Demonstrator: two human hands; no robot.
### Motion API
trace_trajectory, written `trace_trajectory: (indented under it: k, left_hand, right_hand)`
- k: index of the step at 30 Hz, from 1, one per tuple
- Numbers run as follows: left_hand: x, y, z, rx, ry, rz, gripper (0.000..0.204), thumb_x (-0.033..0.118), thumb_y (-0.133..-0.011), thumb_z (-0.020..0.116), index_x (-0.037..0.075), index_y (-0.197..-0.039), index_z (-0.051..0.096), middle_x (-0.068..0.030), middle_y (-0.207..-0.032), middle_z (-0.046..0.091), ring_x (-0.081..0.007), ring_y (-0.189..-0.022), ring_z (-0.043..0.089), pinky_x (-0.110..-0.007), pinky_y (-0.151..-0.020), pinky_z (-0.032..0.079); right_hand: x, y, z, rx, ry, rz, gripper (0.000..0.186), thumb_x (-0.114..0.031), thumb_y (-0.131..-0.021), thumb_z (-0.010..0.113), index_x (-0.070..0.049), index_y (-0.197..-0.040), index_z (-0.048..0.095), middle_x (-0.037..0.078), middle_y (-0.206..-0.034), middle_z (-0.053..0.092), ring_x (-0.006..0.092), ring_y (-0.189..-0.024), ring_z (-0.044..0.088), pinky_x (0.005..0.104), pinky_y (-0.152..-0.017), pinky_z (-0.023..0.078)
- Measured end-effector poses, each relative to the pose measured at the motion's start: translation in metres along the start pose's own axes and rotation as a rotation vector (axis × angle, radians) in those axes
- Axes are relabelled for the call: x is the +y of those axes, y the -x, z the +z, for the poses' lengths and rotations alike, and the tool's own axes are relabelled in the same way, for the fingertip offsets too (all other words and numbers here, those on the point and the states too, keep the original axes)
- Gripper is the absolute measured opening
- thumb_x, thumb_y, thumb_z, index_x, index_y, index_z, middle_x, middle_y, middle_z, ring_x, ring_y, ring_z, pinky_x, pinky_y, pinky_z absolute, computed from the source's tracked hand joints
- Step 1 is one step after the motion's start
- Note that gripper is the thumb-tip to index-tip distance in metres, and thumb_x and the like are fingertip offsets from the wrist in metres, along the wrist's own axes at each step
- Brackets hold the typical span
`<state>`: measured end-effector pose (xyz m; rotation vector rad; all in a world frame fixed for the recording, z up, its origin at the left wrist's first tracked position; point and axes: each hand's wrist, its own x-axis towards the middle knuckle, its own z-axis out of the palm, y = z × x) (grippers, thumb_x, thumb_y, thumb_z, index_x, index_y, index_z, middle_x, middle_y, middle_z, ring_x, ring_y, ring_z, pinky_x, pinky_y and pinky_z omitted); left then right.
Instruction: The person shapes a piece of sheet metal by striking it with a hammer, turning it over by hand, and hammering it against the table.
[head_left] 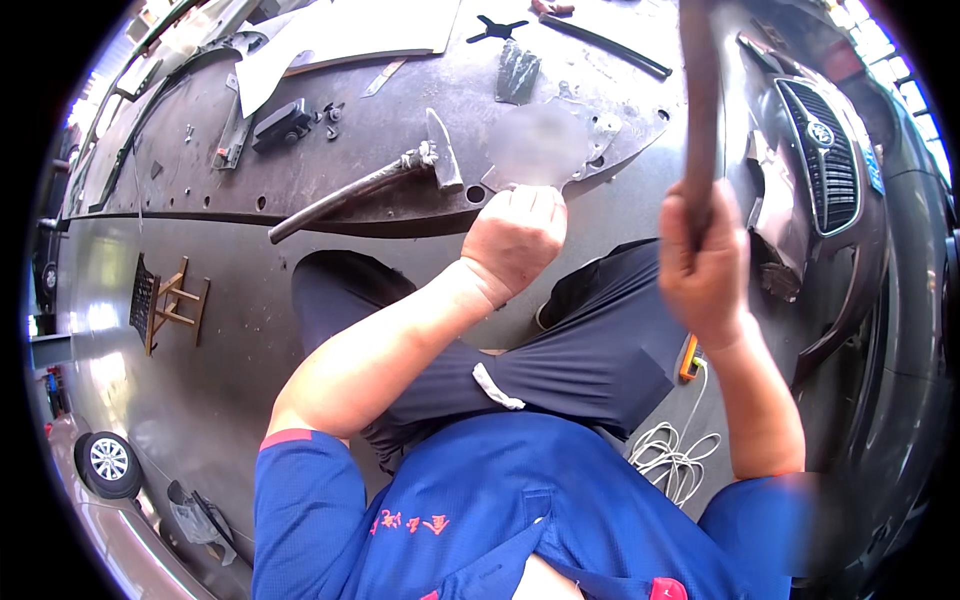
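My left hand (515,235) is closed at the near edge of the work plate, its fingers pinching the edge of a grey sheet-metal piece (592,128). A pale blur covers much of that piece, so its shape is unclear. My right hand (705,262), slightly smeared by motion, is wrapped round a long brown handle (698,100) raised upright. The handle's upper end runs out of view, so the tool's head is hidden. Left of my left hand, a hammer (443,150) with a wrapped neck lies on the dark metal plate (370,135), its handle reaching past the near edge.
A black block-shaped part (283,124), a dark bar (605,45) and white sheets (375,35) lie on the plate. At right stands a dark car front (822,150). A small wooden stool (175,305) and a coiled white cable (672,462) are on the floor.
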<state>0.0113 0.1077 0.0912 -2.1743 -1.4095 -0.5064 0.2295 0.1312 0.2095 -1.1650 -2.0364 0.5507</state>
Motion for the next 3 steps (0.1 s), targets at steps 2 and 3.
trace_trajectory:
  k: [2,3]
  left_hand:
    - [0.002,-0.002,0.008,0.009,0.013,-0.005,0.035,0.015,-0.081,0.067,-0.001,-0.111,0.074,-0.0178,-0.119,0.075,-0.0211,-0.087,0.070,-0.031,-0.073,0.058]
    - [0.001,-0.003,0.003,-0.064,0.008,-0.010,0.037,0.015,-0.083,0.067,0.000,-0.116,0.073,-0.0174,-0.120,0.075,-0.0210,-0.091,0.070,-0.031,-0.074,0.058]
  right_hand:
    - [0.038,0.014,0.013,-0.303,0.174,0.089,0.026,-0.026,-0.106,0.070,-0.006,-0.110,0.055,0.024,-0.083,0.071,0.0322,-0.077,0.076,0.0441,-0.070,0.055]
    - [0.046,0.016,0.016,-0.499,0.314,0.168,0.029,-0.031,-0.106,0.069,-0.006,-0.112,0.055,0.031,-0.092,0.073,0.0344,-0.089,0.080,0.0526,-0.078,0.058]
